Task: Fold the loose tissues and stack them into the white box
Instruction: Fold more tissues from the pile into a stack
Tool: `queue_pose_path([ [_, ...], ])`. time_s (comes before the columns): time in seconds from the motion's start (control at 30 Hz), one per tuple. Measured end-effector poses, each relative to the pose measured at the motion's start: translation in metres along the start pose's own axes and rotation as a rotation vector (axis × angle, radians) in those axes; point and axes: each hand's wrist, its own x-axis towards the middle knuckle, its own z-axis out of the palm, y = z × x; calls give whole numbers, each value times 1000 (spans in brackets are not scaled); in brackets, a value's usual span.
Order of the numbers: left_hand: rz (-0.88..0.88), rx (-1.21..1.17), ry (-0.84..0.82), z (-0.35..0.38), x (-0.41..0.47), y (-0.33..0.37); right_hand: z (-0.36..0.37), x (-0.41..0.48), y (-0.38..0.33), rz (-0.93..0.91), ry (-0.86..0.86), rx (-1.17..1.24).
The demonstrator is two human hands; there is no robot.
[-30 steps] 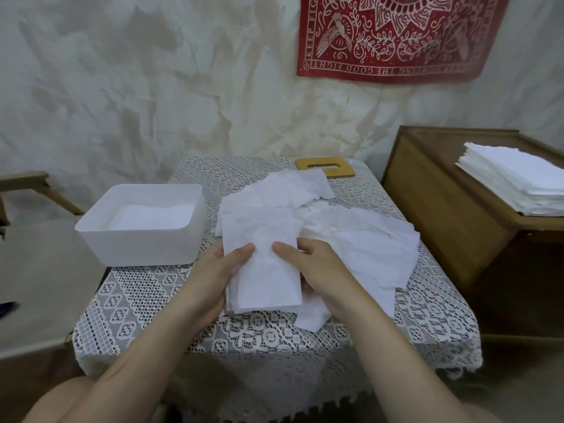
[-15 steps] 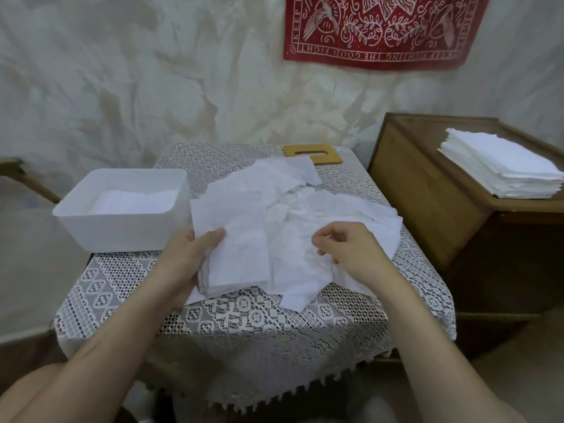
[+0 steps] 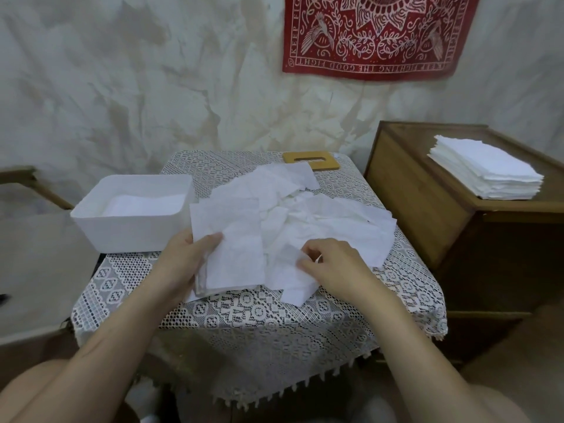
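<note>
Our left hand (image 3: 183, 264) grips the folded tissue (image 3: 235, 257), thumb on top. Our right hand (image 3: 338, 264), fingers curled, pinches a sheet edge of the loose tissues (image 3: 329, 215) heaped on the surface (image 3: 274, 312), beside the white box (image 3: 128, 236).

We are logging loose tissues (image 3: 329, 218), white and crumpled, lying heaped; a white box (image 3: 128, 233) is sitting open just left, holding flat tissues (image 3: 143, 204).

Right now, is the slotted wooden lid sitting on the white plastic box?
No, the slotted wooden lid lies on the lace tablecloth at the table's far edge, apart from the open white plastic box.
</note>
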Motion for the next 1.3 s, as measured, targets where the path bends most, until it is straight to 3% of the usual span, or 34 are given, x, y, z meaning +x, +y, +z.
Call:
queue_pose_path([
  [0.17,17,10,11,-2,3,-2,-15,9,-6,-45,123,713],
  [0.4,36,-45,-12,1,10,-2,-23,25,1,102,184,1146],
  [0.47,34,-47,-13,2,13,-2,-23,28,6,120,169,1117],
  [0.67,22,-44,-17,6,16,-5,-15,34,30,227,200,705],
  [0.83,5,-47,-12,6,16,-8,-26,19,37,257,181,773],
  [1.03,6,-59,-17,9,11,-7,-39,-2,47,69,-36,823],
  [1.3,23,-53,3,11,11,-4,-31,13,39,29,183,441],
])
